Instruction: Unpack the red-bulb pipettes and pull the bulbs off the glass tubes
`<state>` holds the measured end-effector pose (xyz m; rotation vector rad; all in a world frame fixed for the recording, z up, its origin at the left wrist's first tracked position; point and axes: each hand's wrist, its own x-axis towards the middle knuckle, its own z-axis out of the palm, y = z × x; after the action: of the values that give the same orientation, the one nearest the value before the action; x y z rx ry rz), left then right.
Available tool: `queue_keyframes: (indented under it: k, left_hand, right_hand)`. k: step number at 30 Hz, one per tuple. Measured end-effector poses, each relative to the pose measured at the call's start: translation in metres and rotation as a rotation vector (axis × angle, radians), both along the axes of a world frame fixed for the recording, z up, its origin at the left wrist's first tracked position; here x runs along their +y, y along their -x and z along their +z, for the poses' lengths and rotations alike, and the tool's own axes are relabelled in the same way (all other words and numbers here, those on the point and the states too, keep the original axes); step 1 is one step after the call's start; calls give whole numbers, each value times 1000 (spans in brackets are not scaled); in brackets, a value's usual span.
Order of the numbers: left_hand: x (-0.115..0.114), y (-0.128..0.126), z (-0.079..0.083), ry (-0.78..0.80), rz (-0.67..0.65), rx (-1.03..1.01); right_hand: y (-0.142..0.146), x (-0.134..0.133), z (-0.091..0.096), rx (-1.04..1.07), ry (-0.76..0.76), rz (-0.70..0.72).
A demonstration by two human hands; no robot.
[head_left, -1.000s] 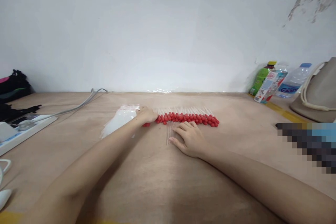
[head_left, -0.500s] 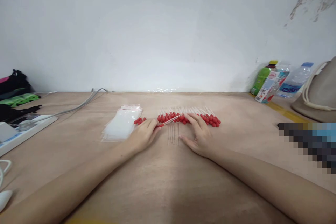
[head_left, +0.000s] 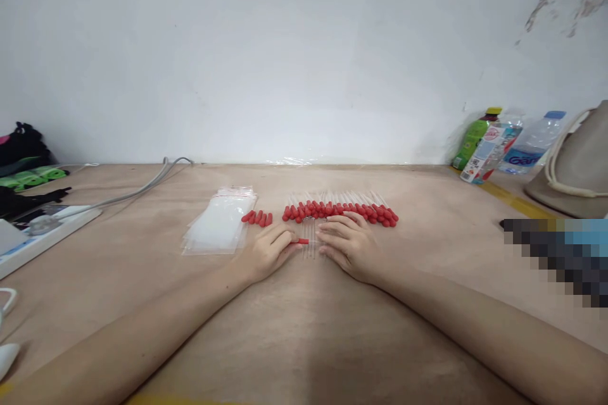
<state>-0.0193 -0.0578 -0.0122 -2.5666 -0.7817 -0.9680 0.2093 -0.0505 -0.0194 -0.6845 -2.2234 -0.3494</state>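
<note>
- Grips a red-capped dropper (head_left: 303,241) in the left hand (head_left: 266,253), thumb and fingers closed narrow on the red cap; dropper lying flat and low on the table (head_left: 304,329), near the middle, between the two hands.
- Rests the right hand (head_left: 349,245) palm down just right of that dropper, fingers loosely bent, tips at the clear tubes (head_left: 310,228); cannot tell whether anything is gripped there.
- Clear tubes side by side on the table between the two hands, pointing away toward the far edge.
- Just behind both hands, a long row of red-capped droppers (head_left: 342,210), caps on the near side and packed touching; right fingertips just short of it.
- Left of that row, across a gap, a small cluster of red caps (head_left: 257,218), just beside a stack of clear bags (head_left: 219,226).
- Far left, a white power strip (head_left: 47,228) with a grey cable (head_left: 137,190) curving back toward the wall.
- Far right by the wall, bottles (head_left: 491,145), one green and the others clear, with a beige bag (head_left: 574,171) beside them.
</note>
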Motion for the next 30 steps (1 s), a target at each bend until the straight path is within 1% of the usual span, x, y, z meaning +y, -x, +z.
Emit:
queue_keyframes:
  k: [5,8,12,17,19,23,30]
  left_hand:
    - [-2,-10,6,37,19,9]
    - [0,-14,8,47,-11,20]
    - [2,-15,5,5,-52,-23]
    - [1,-16,5,-21,-55,-6]
    - [-1,-17,6,-27,-52,15]
    - [-3,-16,8,-5,-43,71]
    - [-6,-14,9,77,-43,120]
  right_hand:
    - [1,1,-1,25,24,78]
    - [1,2,-1,36,29,109]
    - [2,5,-5,41,59,131]
    - [4,9,-8,40,172,255]
    - [4,8,-7,43,190,300]
    - [3,5,-6,28,148,334]
    - [0,5,-7,-47,6,286]
